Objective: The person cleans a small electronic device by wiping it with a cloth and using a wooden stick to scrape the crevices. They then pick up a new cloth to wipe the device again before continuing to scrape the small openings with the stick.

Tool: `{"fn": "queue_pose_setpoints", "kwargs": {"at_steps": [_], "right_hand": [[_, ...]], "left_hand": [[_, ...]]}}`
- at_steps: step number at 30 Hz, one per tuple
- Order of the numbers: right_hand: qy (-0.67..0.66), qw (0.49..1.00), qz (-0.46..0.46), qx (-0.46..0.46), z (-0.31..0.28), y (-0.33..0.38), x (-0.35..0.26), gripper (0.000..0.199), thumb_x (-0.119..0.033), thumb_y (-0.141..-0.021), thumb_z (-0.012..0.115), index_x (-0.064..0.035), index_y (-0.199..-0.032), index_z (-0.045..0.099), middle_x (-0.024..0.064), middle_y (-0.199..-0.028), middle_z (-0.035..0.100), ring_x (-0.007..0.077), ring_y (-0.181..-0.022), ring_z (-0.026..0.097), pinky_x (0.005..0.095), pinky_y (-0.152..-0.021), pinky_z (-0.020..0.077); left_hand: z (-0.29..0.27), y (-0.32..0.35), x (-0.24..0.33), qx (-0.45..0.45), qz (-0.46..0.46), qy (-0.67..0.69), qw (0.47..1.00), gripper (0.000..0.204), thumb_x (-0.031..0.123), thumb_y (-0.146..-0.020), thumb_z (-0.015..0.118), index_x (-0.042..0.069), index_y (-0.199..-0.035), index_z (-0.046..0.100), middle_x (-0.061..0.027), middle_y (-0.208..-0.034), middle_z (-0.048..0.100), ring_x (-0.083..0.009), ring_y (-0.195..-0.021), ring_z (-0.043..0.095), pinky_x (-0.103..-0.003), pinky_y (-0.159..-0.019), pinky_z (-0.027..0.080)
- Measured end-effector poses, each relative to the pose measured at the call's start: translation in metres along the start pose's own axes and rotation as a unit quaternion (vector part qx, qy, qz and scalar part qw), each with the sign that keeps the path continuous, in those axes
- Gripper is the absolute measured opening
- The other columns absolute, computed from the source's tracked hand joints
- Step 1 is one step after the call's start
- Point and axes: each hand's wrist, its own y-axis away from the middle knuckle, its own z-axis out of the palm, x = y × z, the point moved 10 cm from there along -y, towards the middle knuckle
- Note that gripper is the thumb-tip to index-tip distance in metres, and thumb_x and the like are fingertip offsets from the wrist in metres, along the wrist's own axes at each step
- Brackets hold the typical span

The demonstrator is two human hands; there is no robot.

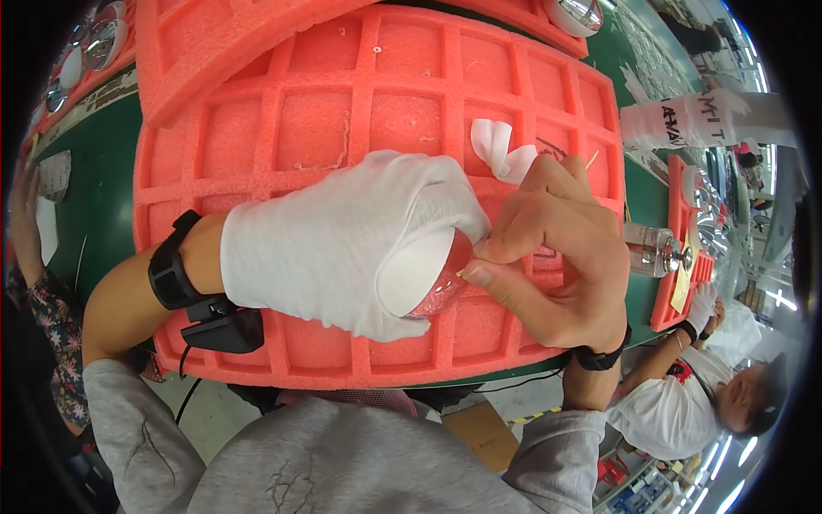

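My left hand [342, 244], in a white glove, is closed around a round piece [441, 270] with a smooth white part and a glossy curved part that looks red, perhaps from reflection. It is held above a red foam tray [402, 128] with square pockets. My bare right hand [561, 261] is pinched at the rim of the piece, thumb and forefinger together; what lies between them, if anything, is too small to make out. Beyond that hand, a crumpled white scrap [501, 150] rests on the tray.
Another red foam block [231, 51] overlaps the tray at the far left. A clear bottle with a metal top [655, 250] stands right of the tray. Shiny domes [575, 15] sit at the back. On the right, a co-worker [685, 394] works at a smaller red tray [676, 300].
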Motion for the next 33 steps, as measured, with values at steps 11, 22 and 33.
{"fn": "queue_pose_setpoints", "kwargs": {"at_steps": [11,22,33], "right_hand": [[-0.012,1.000,0.016,0.004,-0.0014,-0.0005,0.0018,0.020,-0.004,-0.067,0.085,-0.0075,-0.075,0.066,0.0022,-0.071,0.067,0.0183,-0.069,0.051,0.0343,-0.072,0.0333],[0.005,1.000,0.021,0.003,0.0008,-0.0011,-0.0021,0.021,-0.004,-0.063,0.085,-0.0072,-0.072,0.066,0.0033,-0.069,0.067,0.0187,-0.068,0.049,0.0352,-0.072,0.0330],[0.005,1.000,0.027,-0.015,0.0006,-0.0007,0.0005,0.022,-0.004,-0.062,0.085,-0.0073,-0.072,0.065,0.0041,-0.069,0.067,0.0190,-0.068,0.051,0.0351,-0.072,0.0340]], "left_hand": [[0.0026,-0.0020,-0.0022,-0.009,-0.016,-0.001,1.000,0.058,0.026,-0.067,0.089,0.009,-0.116,0.061,-0.0114,-0.118,0.060,-0.0344,-0.109,0.058,-0.045,-0.095,0.047],[-0.0006,-0.0001,-0.0022,0.021,-0.014,0.009,1.000,0.054,0.020,-0.066,0.088,0.011,-0.113,0.062,-0.0097,-0.114,0.061,-0.0323,-0.103,0.059,-0.043,-0.088,0.050],[0.0011,-0.0002,-0.0020,0.032,-0.006,-0.004,0.999,0.055,0.019,-0.065,0.088,0.011,-0.112,0.063,-0.0084,-0.111,0.060,-0.0306,-0.100,0.058,-0.042,-0.085,0.050]]}}
